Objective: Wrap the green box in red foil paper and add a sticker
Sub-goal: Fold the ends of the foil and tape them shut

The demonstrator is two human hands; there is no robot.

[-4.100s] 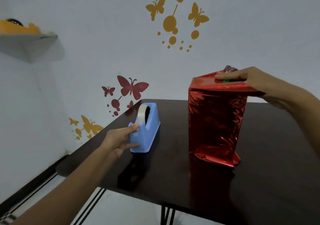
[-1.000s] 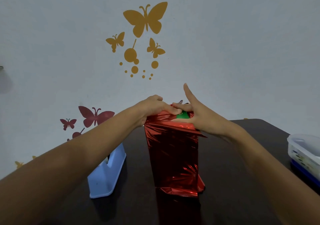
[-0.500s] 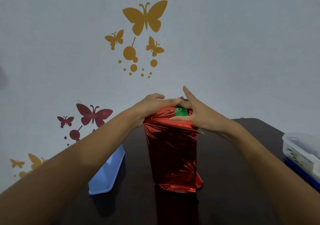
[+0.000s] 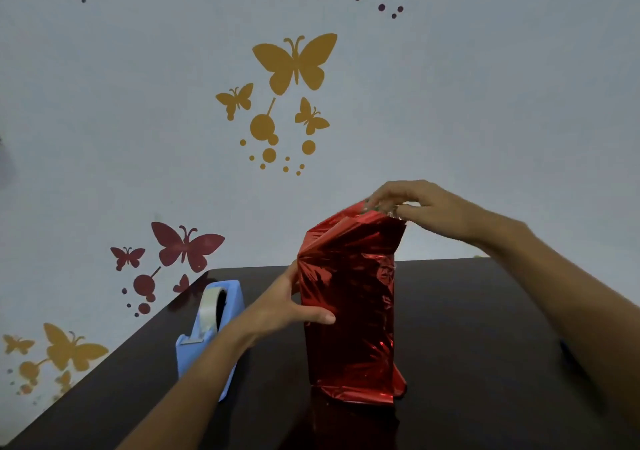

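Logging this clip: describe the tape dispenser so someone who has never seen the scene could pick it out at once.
Start at the dark table, where a tall red foil-wrapped box stands. Left of the box, beside the left hand gripping it, sits the tape dispenser near the table's left edge. It is the only light blue thing, with a roll of pale tape in it.

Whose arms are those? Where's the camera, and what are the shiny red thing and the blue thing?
Those are a person's bare arms, no machine. The camera sits on their head, so you see what they see. On the dark table stands a tall wrapped box, covered in red foil paper. The left hand holds its side; the right hand pinches the foil's loose top. The blue thing beside it is a tape dispenser with a roll of tape. Butterfly decals decorate the wall.
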